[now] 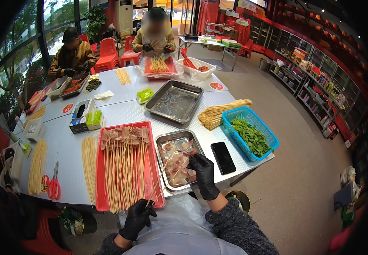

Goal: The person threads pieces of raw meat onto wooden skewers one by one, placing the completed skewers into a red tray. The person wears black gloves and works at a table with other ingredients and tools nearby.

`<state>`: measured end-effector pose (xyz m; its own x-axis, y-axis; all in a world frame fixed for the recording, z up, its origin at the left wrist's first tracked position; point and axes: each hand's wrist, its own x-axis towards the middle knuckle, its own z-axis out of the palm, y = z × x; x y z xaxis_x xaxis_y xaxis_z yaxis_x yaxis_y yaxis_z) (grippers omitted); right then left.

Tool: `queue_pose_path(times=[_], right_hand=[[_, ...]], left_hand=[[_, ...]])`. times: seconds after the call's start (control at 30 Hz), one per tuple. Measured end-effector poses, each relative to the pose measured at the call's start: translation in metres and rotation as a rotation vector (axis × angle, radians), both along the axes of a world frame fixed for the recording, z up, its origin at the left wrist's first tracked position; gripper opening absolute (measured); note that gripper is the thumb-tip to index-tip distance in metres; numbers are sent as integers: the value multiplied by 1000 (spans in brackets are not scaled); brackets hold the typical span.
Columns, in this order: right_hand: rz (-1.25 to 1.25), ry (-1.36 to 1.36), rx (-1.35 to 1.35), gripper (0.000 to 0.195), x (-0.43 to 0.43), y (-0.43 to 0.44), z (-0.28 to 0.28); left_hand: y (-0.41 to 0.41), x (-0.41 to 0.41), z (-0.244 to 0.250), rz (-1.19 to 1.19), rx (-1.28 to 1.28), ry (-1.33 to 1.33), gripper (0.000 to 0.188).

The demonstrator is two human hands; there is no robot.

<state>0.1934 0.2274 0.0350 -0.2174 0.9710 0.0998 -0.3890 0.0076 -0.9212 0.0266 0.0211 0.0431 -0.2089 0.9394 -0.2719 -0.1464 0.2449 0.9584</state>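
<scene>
My black-gloved left hand (136, 219) grips the lower ends of two bamboo skewers (158, 183) near the table's front edge. They slant up over a steel tray (200, 140) of thin raw meat slices (173, 165). Above that tray's right side, my black-gloved right hand (203, 172) pinches a slice of meat (188, 152) between thumb and fingers. One skewer's upper end comes close to that hand; whether it touches the slice I cannot tell. Left of the tray, a red plastic-lined tray (99, 172) bears rows of skewers with folded meat (125, 137) at their far ends.
A blue basket (274, 140) of green leaves, a phone (223, 157) and a skewer bundle (222, 111) are at right. Beyond sits a large steel tray (153, 110). Red-handled scissors (54, 188) and loose skewers (89, 169) lie left. Two people (154, 35) work across the table.
</scene>
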Motion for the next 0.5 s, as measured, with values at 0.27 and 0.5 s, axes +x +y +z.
queue_pose_path(times=[0.27, 0.5], right_hand=[[61, -64, 252, 25, -5, -7, -12], [5, 84, 108, 19, -6, -1, -3]], left_hand=[[6, 2, -4, 28, 10, -46, 17], [4, 1, -9, 3, 45, -68, 19]])
